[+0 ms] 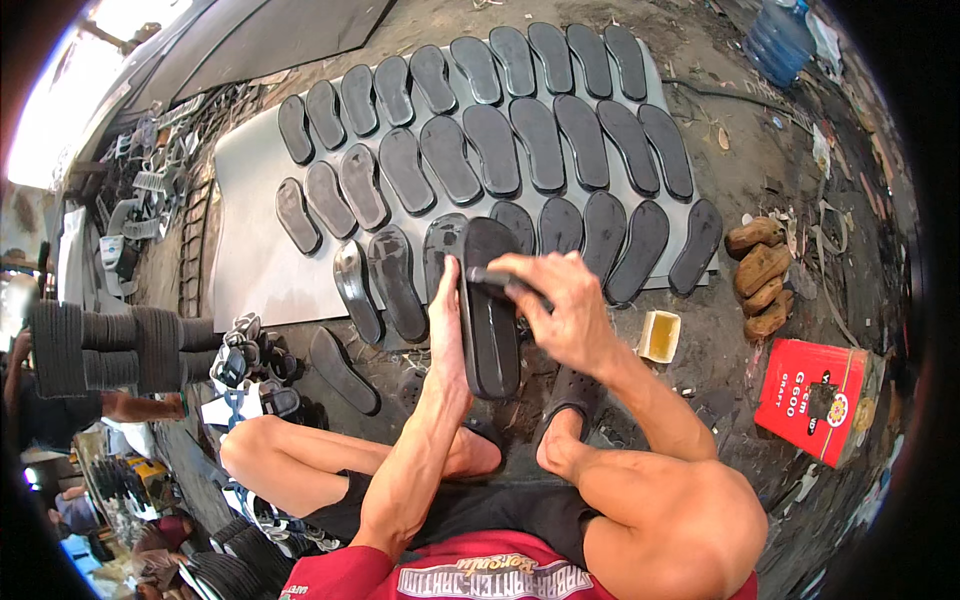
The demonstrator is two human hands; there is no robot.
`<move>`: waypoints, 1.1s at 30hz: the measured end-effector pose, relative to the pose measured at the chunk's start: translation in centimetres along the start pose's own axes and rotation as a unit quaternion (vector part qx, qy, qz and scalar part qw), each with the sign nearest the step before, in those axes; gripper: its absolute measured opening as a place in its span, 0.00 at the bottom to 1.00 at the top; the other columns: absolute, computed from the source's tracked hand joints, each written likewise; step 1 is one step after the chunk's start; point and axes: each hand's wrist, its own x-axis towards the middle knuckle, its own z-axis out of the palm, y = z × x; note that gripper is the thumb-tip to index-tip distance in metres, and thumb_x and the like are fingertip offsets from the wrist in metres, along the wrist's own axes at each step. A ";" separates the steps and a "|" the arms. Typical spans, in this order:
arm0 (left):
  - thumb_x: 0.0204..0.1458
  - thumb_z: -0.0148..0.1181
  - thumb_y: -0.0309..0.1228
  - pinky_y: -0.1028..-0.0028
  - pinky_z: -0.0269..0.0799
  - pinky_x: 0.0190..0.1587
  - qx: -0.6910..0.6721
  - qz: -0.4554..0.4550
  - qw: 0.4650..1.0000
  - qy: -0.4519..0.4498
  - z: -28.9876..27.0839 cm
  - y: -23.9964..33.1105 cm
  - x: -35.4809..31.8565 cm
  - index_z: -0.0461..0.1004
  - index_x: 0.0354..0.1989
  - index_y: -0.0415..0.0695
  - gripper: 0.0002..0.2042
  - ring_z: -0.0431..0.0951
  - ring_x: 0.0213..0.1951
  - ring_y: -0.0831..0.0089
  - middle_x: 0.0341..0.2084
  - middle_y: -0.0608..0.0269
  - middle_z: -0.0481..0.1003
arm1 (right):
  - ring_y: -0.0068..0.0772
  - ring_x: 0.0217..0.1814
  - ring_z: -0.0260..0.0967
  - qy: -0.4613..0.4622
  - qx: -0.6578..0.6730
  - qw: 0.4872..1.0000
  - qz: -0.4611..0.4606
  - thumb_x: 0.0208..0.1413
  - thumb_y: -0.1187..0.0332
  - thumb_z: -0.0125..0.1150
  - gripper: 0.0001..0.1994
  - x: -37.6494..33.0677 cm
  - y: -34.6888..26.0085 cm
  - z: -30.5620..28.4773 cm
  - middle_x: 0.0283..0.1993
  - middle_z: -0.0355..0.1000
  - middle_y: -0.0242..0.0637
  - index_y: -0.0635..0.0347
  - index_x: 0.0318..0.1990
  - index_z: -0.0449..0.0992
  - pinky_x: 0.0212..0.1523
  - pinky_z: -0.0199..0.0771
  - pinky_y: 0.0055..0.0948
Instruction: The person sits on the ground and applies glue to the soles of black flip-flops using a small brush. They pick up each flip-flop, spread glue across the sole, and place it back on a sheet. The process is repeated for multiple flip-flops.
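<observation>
Black rubber sole point(489, 310), one piece, stands propped on edge before your knees: your left hand point(447, 335) is clasped along its left rim, your right hand point(560, 305) closed round a dark brush point(492, 276) laid across its top. Glue pot point(660, 336), yellow, just right of it. Grey sheet point(250, 230) beyond holds rows of soles point(500, 150), seemingly coated; a few bare ones point(343, 370) lie nearer, judged still outstanding.
</observation>
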 end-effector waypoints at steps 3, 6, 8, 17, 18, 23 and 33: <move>0.75 0.46 0.57 0.62 0.88 0.40 0.024 0.089 0.991 0.092 -1.1 0.9 1.7 0.80 0.53 0.42 0.28 0.88 0.35 0.60 0.38 0.55 0.85 | 0.38 0.42 0.78 0.014 0.041 0.997 -0.065 0.58 0.72 0.70 0.19 -2.6 -2.5 1.0 0.43 0.84 0.33 0.49 0.57 0.85 0.49 0.69 0.41; 0.76 0.38 0.58 0.58 0.85 0.41 0.038 0.099 0.982 0.155 -3.6 1.6 2.6 0.79 0.53 0.38 0.33 0.86 0.36 0.57 0.36 0.48 0.84 | 0.36 0.41 0.77 -0.008 0.065 0.996 -0.062 0.55 0.74 0.70 0.21 -3.6 -3.4 -0.4 0.43 0.84 0.32 0.50 0.58 0.85 0.50 0.68 0.37; 0.76 0.34 0.59 0.54 0.83 0.41 -0.017 0.085 0.977 0.195 -4.9 1.7 2.8 0.78 0.54 0.35 0.35 0.84 0.35 0.53 0.36 0.44 0.83 | 0.36 0.40 0.77 -0.038 0.105 0.994 -0.019 0.56 0.74 0.70 0.21 -3.5 -3.4 -2.5 0.43 0.84 0.32 0.51 0.58 0.85 0.51 0.68 0.35; 0.74 0.39 0.62 0.51 0.83 0.49 -0.167 0.096 0.981 0.007 -11.1 12.6 2.9 0.74 0.67 0.38 0.37 0.84 0.46 0.48 0.49 0.41 0.82 | 0.20 0.59 0.76 0.259 0.459 0.766 0.368 0.72 0.70 0.65 0.20 -5.7 3.9 -4.3 0.58 0.80 0.30 0.63 0.68 0.76 0.63 0.74 0.27; 0.74 0.39 0.61 0.50 0.84 0.51 -0.125 0.152 0.980 -0.001 -15.0 15.7 2.6 0.74 0.68 0.38 0.37 0.84 0.47 0.47 0.50 0.40 0.82 | 0.20 0.59 0.76 0.265 0.450 0.757 0.392 0.72 0.70 0.65 0.20 -6.2 4.4 -4.0 0.58 0.80 0.30 0.62 0.68 0.76 0.63 0.74 0.28; 0.77 0.40 0.56 0.49 0.84 0.58 0.010 0.266 0.962 0.053 -29.2 24.4 1.6 0.73 0.70 0.40 0.33 0.86 0.54 0.46 0.58 0.35 0.81 | 0.21 0.58 0.76 0.189 0.506 0.753 0.374 0.72 0.70 0.65 0.19 -7.0 5.3 -3.7 0.57 0.80 0.28 0.60 0.67 0.77 0.62 0.75 0.29; 0.68 0.64 0.30 0.57 0.84 0.56 0.054 0.320 0.896 0.303 -39.8 22.3 2.5 0.79 0.54 0.38 0.11 0.85 0.49 0.61 0.46 0.55 0.84 | 0.24 0.61 0.76 0.187 0.518 0.742 0.383 0.72 0.70 0.65 0.21 -7.2 6.1 -2.7 0.61 0.80 0.29 0.60 0.69 0.76 0.65 0.73 0.30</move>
